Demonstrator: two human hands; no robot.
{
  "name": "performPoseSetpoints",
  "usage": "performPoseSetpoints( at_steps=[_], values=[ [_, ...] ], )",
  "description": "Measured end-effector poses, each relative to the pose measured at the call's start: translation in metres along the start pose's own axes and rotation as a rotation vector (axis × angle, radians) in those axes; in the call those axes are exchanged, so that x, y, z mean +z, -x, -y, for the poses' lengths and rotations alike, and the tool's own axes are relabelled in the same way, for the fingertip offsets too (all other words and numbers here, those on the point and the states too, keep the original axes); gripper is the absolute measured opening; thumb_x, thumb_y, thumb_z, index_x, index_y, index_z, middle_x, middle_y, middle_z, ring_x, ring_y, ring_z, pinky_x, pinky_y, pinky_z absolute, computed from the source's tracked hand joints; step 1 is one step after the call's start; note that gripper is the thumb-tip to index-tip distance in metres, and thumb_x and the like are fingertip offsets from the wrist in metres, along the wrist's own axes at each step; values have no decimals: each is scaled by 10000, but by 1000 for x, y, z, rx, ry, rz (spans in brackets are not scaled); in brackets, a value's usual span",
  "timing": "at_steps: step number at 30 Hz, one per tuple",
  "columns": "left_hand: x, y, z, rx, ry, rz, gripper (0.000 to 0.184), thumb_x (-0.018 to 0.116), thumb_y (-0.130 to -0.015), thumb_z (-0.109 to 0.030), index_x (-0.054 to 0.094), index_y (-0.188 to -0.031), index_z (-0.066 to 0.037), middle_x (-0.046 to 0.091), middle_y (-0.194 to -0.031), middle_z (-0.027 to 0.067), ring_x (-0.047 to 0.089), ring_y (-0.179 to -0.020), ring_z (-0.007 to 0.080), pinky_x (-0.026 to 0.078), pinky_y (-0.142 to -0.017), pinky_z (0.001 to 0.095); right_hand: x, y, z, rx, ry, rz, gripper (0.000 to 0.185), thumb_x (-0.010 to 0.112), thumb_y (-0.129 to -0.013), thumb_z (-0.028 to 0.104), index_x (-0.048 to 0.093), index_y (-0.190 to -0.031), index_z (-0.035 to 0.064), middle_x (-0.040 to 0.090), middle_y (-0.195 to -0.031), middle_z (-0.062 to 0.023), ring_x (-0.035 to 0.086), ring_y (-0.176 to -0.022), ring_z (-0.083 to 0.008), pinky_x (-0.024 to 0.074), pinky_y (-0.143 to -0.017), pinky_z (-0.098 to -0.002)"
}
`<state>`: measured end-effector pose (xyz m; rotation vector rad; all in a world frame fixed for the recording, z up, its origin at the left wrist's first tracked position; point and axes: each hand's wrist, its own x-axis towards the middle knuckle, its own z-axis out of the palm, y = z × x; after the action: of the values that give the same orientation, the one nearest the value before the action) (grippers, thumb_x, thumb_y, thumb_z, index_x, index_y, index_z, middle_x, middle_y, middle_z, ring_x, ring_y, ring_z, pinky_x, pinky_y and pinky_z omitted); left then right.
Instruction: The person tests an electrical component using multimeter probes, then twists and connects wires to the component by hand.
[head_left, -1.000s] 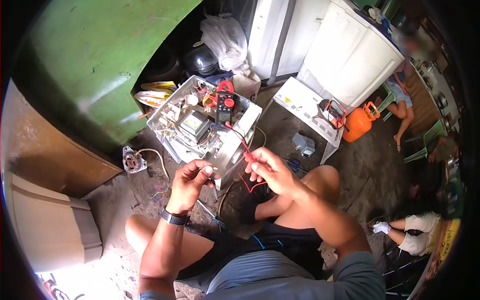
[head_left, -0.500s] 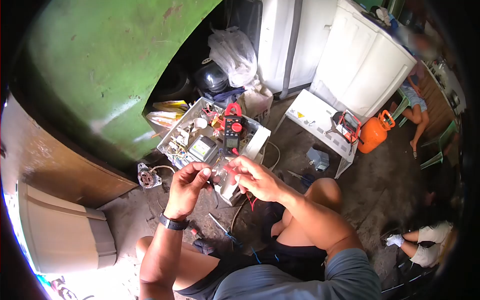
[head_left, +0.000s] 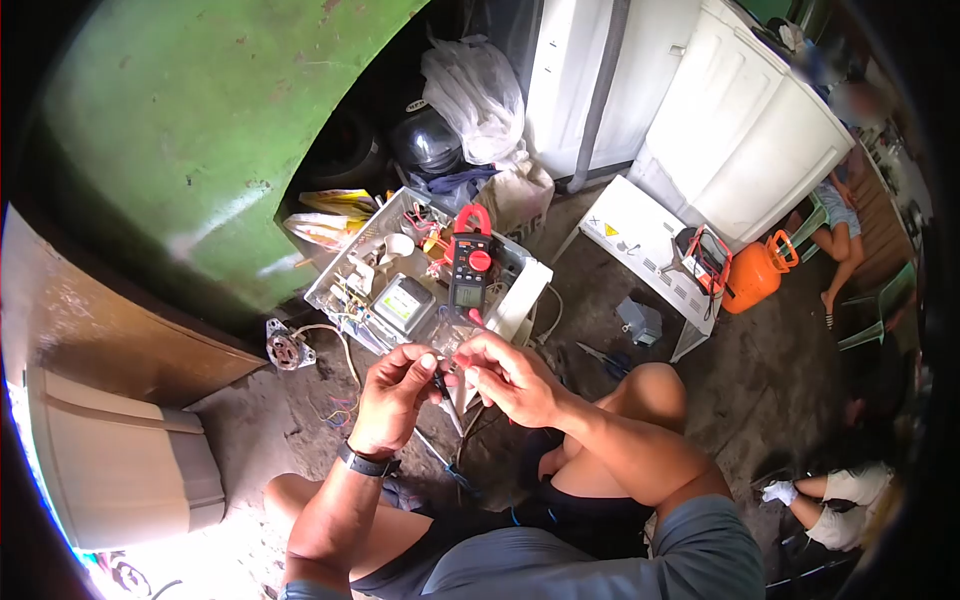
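Note:
My left hand [head_left: 398, 395] is closed in a pinch at the near edge of an open appliance housing; a small dark piece shows at its fingertips, too small to name. My right hand [head_left: 510, 380] pinches a red test probe, mostly hidden by the fingers, close beside the left fingertips. A red and black clamp meter [head_left: 470, 262] stands on the parts in the housing [head_left: 523, 300], its red plug at the lower end. Left of the meter sits a grey metal box with a label [head_left: 403, 303], with loose wires around it.
A round motor part [head_left: 287, 346] lies on the floor at left. Right of the housing are a grey block [head_left: 638, 322], scissors [head_left: 605, 360], a white panel [head_left: 640, 240] and an orange tank [head_left: 757, 272]. Two people [head_left: 838, 240] [head_left: 835, 505] are at far right.
My right hand has moved left with the red probe, and its fingertips are now close to my left hand's. The camera view has shifted a little. The red lead loop is now mostly hidden.

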<state>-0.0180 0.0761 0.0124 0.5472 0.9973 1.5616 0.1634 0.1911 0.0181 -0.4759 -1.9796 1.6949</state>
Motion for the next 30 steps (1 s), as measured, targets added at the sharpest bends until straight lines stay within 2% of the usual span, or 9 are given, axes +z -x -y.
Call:
performPoseSetpoints(
  at_steps=[2,3,6,9,16,22,24,28,30],
  values=[
    [5,1,4,-3,9,15,142,637,-1016,-155,653,-1074,-26,711,-1002,78,701,-884,160,547,-689,259,1,-1,-7,-154,79,-50,219,581,-1017,105,530,-1208,12,627,-896,-77,596,-705,-106,503,-651,-285],
    [7,1,6,3,7,31,134,633,-1016,-150,652,-1081,-34,714,-1002,77,703,-877,165,544,-686,257,2,1,-6,-69,8,-54,219,624,-1004,131,544,-1171,14,617,-873,-71,575,-723,-107,494,-666,-288],
    [10,4,8,11,4,41,125,627,-1018,-142,651,-1090,-43,717,-1006,69,700,-863,164,543,-688,260,2,4,-8,-26,36,-55,212,666,-985,147,560,-1110,12,604,-842,-59,566,-716,-112,492,-657,-296],
    [12,9,8,38,-62,32,141,632,-1018,-153,653,-1092,-34,716,-989,69,688,-836,155,543,-692,265,8,7,2,-59,76,-118,205,693,-969,154,570,-1047,11,596,-818,-51,562,-702,-115,481,-640,-302],
    [20,17,9,98,-245,50,155,636,-1018,-136,662,-1073,6,725,-956,84,668,-807,132,550,-701,264,6,15,23,-68,238,-135,207,690,-971,170,564,-1001,9,584,-771,-81,564,-677,-136,464,-619,-320],
    [29,18,15,108,-203,22,149,667,-995,-130,659,-1071,-2,724,-971,97,683,-843,154,567,-708,276,5,16,8,-155,157,-170,179,675,-967,151,573,-996,6,596,-759,-101,575,-660,-161,473,-626,-333],
    [29,18,20,114,-56,18,155,675,-987,-124,656,-1082,-3,722,-985,105,696,-863,169,576,-708,280,5,15,7,-160,110,-173,165,668,-972,139,577,-998,3,603,-765,-90,578,-669,-143,475,-629,-318],
    [25,17,25,133,-46,20,171,668,-991,-116,680,-1110,6,730,-1014,109,704,-878,169,587,-758,288,10,17,5,-135,32,-220,138,675,-967,111,599,-1019,7,596,-787,-38,551,-704,-77,466,-634,-276],
    [27,17,25,155,-76,20,183,666,-993,-122,703,-1120,4,736,-1041,105,709,-901,170,592,-786,293,6,18,10,-120,189,-231,133,685,-958,107,602,-1009,17,583,-790,-25,531,-701,-67,448,-628,-262]
  ],
)
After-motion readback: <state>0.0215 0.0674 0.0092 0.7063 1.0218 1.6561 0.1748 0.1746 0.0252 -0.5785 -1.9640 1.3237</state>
